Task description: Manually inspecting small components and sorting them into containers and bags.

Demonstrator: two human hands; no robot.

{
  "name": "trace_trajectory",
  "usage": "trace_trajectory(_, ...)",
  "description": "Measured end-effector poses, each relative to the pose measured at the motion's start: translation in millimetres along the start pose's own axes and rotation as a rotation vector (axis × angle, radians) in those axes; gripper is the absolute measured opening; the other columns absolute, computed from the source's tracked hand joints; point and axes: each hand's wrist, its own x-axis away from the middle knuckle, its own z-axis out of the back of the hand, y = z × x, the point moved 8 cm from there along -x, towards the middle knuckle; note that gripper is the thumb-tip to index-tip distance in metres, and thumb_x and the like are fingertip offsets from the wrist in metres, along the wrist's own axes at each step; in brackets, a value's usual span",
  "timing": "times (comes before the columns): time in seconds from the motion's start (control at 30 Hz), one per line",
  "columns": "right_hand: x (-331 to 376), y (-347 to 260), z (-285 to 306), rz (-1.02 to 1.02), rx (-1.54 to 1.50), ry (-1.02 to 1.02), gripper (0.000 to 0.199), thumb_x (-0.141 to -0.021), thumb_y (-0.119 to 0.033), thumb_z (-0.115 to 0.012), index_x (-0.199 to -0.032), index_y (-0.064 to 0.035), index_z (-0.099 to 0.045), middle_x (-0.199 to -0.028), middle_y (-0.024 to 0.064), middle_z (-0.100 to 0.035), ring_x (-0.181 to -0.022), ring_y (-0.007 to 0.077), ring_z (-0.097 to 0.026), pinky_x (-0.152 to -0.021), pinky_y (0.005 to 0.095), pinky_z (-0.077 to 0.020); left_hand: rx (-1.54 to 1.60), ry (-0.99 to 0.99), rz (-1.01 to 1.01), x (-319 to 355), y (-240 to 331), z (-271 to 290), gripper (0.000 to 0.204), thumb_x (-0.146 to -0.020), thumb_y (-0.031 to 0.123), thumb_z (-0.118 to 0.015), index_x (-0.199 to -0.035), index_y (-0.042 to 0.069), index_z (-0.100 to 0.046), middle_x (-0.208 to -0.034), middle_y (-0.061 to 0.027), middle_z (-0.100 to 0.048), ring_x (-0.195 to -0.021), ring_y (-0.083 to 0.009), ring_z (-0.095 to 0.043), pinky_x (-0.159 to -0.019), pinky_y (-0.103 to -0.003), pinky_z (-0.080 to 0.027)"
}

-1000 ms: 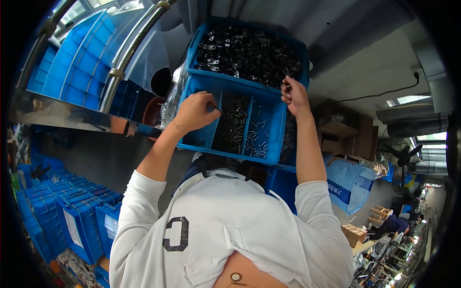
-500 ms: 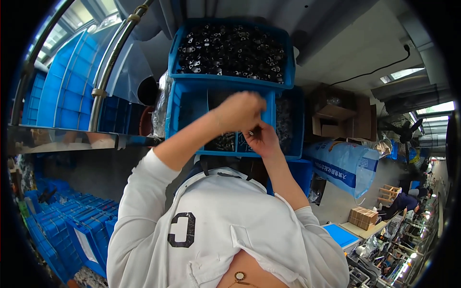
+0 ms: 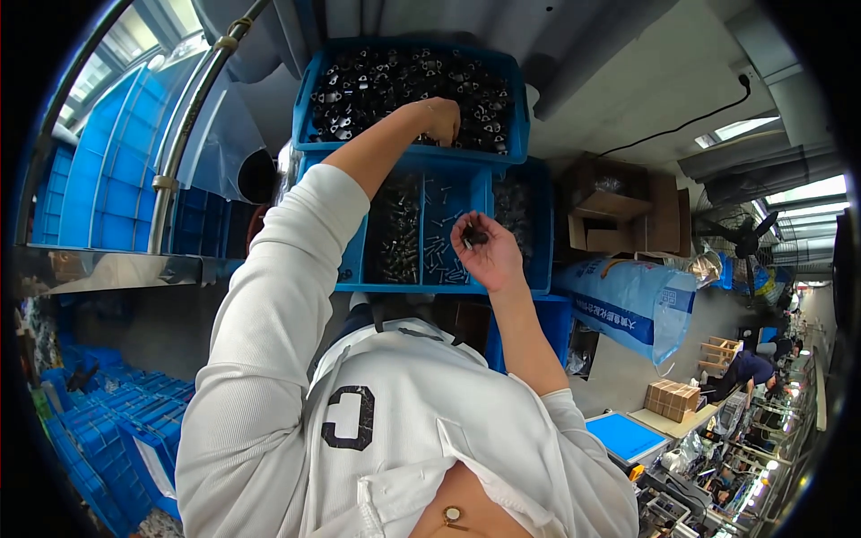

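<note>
My left hand reaches over a blue bin heaped with small black parts that show pale metal ends. Its fingers curl down at the near side of the heap, and the fingertips are hidden. Closer to me, my right hand is turned palm up with its fingers curled round a small dark part. That hand hovers above a divided blue tray. Brass-coloured screws or pins fill one compartment, and thin silvery pins lie scattered in another.
Clear bags of small parts fill the tray's right side. Cardboard boxes and a large blue bag stand to the right. At left are a metal rail and stacked blue crates. A co-worker bends far right.
My hands were together over the tray and are now apart. The left has moved away from me to the black parts; the right has turned palm up, showing the small dark part.
</note>
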Motion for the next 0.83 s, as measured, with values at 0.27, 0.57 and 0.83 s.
trace_trajectory(0.27, 8, 0, 0, 0.035, 0.02, 0.07, 0.021, -0.09, -0.014, -0.045, -0.092, 0.005, -0.053, -0.096, 0.0144, -0.055, -0.089, 0.0249, -0.056, -0.081, 0.038, -0.0501, 0.002, 0.258, -0.046, 47, 13, 26, 0.02, -0.062, 0.02, -0.067, -0.079, 0.009, -0.068, -0.074, -0.009, -0.065, -0.069, -0.0237, -0.063, -0.062, -0.033, -0.051)
trace_trajectory(0.57, 4, 29, -11, 0.048, 0.138, -0.032, 0.022, -0.091, -0.019, -0.043, -0.096, 0.0004, -0.053, -0.098, 0.0133, -0.055, -0.092, 0.0236, -0.055, -0.08, 0.0364, -0.0491, -0.163, 0.411, -0.188, 166, 103, -50, 0.02, -0.064, 0.021, -0.065, -0.081, 0.011, -0.063, -0.086, -0.0072, -0.056, -0.077, -0.0242, -0.061, -0.061, -0.035, -0.05)
trace_trajectory(0.83, -77, 84, -78, -0.083, 0.44, -0.252, 0.023, -0.088, -0.025, -0.052, -0.094, -0.0032, -0.054, -0.095, 0.0078, -0.057, -0.094, 0.0223, -0.055, -0.088, 0.0373, -0.0435, 0.303, 0.716, 0.025, 310, 23, -77, 0.034, -0.071, 0.018, -0.064, -0.103, 0.011, -0.056, -0.089, -0.0095, -0.053, -0.075, -0.0265, -0.06, -0.058, -0.034, -0.05)
